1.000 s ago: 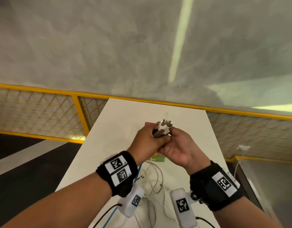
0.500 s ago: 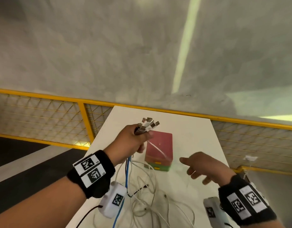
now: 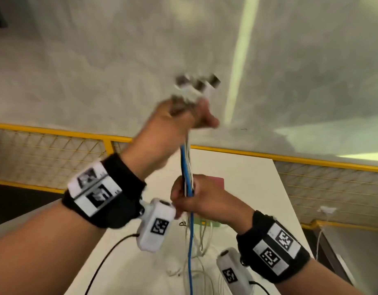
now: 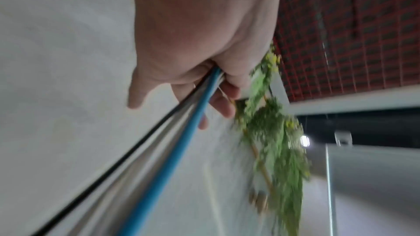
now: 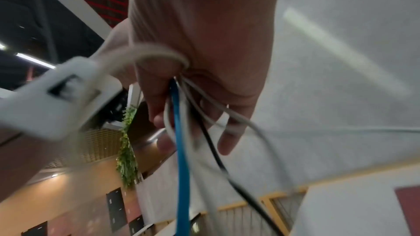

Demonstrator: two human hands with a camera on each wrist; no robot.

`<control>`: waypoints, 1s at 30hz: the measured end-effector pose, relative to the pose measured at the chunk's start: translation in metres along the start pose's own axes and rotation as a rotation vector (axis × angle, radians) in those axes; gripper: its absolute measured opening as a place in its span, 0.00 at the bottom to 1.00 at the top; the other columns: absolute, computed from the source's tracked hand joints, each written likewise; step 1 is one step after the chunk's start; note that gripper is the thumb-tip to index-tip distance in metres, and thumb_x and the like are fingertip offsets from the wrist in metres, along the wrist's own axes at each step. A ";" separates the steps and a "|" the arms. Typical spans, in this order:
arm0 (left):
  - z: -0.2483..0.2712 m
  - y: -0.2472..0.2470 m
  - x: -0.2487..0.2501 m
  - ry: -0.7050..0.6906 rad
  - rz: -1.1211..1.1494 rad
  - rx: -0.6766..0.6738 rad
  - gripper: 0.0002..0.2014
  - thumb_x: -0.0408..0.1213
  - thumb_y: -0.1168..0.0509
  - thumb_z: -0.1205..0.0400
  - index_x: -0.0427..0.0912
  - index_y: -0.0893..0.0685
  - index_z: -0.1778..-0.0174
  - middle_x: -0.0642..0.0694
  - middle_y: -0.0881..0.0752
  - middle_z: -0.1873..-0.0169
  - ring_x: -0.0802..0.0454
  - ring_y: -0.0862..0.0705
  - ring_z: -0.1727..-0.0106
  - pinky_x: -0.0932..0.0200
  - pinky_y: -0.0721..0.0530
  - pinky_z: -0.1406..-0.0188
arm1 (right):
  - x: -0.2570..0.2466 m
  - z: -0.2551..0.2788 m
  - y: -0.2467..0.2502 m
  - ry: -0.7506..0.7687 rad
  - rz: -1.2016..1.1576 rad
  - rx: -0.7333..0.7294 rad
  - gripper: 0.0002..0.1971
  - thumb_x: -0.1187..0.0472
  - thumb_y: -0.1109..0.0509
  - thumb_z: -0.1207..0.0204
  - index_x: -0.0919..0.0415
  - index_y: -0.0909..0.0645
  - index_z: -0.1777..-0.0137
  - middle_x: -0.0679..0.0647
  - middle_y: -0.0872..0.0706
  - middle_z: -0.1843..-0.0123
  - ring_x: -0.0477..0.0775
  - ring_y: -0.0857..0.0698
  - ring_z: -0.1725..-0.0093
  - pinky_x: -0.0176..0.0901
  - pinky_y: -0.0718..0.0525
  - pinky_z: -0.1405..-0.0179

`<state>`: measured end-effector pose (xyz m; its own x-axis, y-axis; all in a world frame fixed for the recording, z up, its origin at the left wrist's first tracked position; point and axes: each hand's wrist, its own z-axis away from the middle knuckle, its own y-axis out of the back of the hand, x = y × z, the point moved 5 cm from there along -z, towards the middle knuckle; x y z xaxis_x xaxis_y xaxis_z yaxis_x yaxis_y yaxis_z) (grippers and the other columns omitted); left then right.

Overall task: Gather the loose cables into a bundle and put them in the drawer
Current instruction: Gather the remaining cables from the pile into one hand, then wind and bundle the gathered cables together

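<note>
My left hand (image 3: pixel 179 116) is raised high and grips the plug ends (image 3: pixel 196 86) of several cables: blue, white and black. The cables (image 3: pixel 187 162) hang taut from it down to my right hand (image 3: pixel 192 199), whose fingers curl round the same strands lower down. In the left wrist view the blue cable (image 4: pixel 181 146) and a black one run out of my left hand (image 4: pixel 204 46). The right wrist view shows my right hand (image 5: pixel 197 78) closed round the blue cable (image 5: pixel 181 150), white and black strands. Slack loops (image 3: pixel 196 271) lie on the white table (image 3: pixel 258 188). The small red and green drawer box (image 3: pixel 217 181) sits behind my right hand, mostly hidden.
A yellow mesh railing (image 3: pixel 311 165) borders the table's far end and both sides. A grey wall rises behind it. Another white cable (image 3: pixel 324 211) hangs on the railing at the right. The table's left edge drops to a dark floor.
My left hand has lifted the plug ends well above the table, pulling the cables taut. My right hand, free and low half a second ago, has come in and closed round the strands below.
</note>
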<state>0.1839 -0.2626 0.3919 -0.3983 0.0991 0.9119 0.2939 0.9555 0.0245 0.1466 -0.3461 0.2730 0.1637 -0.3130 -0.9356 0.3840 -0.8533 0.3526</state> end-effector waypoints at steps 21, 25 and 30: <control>-0.031 0.129 0.009 0.020 0.407 0.417 0.18 0.54 0.44 0.13 0.50 0.22 0.64 0.54 0.35 0.78 0.60 0.39 0.80 0.64 0.39 0.82 | 0.176 0.113 0.126 -0.393 0.738 0.287 0.10 0.44 0.35 0.32 0.49 0.25 0.59 0.47 0.18 0.66 0.45 0.19 0.66 0.49 0.18 0.61; -0.029 0.107 -0.022 0.118 0.405 0.377 0.18 0.53 0.43 0.12 0.49 0.22 0.64 0.54 0.36 0.80 0.60 0.40 0.82 0.65 0.40 0.85 | 0.225 0.134 0.109 -0.738 0.760 -0.048 0.48 0.26 0.25 0.51 0.47 0.25 0.30 0.48 0.20 0.31 0.53 0.21 0.30 0.44 0.25 0.32; -0.009 0.049 -0.067 0.280 0.372 0.201 0.17 0.49 0.41 0.12 0.44 0.22 0.63 0.53 0.36 0.81 0.60 0.39 0.84 0.68 0.40 0.86 | 0.173 0.100 0.090 -0.565 0.484 -0.089 0.68 0.26 0.21 0.54 0.45 0.51 0.14 0.47 0.42 0.14 0.41 0.40 0.18 0.35 0.40 0.21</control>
<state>0.2330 -0.2245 0.3357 -0.0419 0.3913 0.9193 0.1875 0.9069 -0.3774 0.1191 -0.5187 0.1413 -0.1495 -0.8317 -0.5346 0.4637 -0.5366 0.7050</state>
